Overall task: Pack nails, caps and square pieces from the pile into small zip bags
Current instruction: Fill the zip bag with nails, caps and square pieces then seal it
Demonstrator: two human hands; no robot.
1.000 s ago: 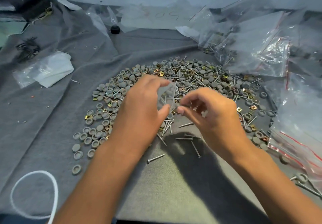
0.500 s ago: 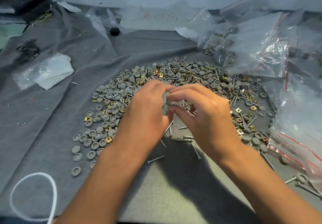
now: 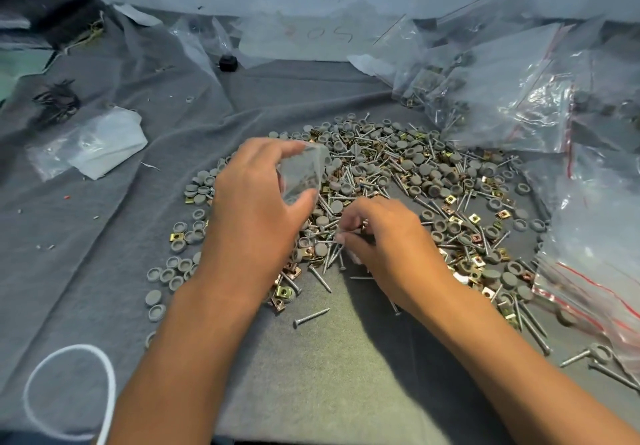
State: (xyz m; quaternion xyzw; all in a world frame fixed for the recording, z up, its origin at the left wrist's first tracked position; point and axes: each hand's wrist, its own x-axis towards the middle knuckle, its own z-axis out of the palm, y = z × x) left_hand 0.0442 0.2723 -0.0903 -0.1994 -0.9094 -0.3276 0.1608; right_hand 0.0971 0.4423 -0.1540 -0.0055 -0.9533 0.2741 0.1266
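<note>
Two hands work mid-frame: your left hand [image 3: 256,212] pinches a small clear zip bag [image 3: 300,175] above the pile [image 3: 398,181], your right hand [image 3: 391,247] curls onto nails [image 3: 329,254] at centre; its grip's contents hidden

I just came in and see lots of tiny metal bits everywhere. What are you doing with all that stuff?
A person is sorting a pile of hardware on a gray cloth: nails, round gray caps and small gold square pieces. The left hand holds a small clear zip bag above the pile. The right hand is down among the nails, its fingers curled round a few of them. More plastic bags, some already holding parts, lie at the right.
</note>
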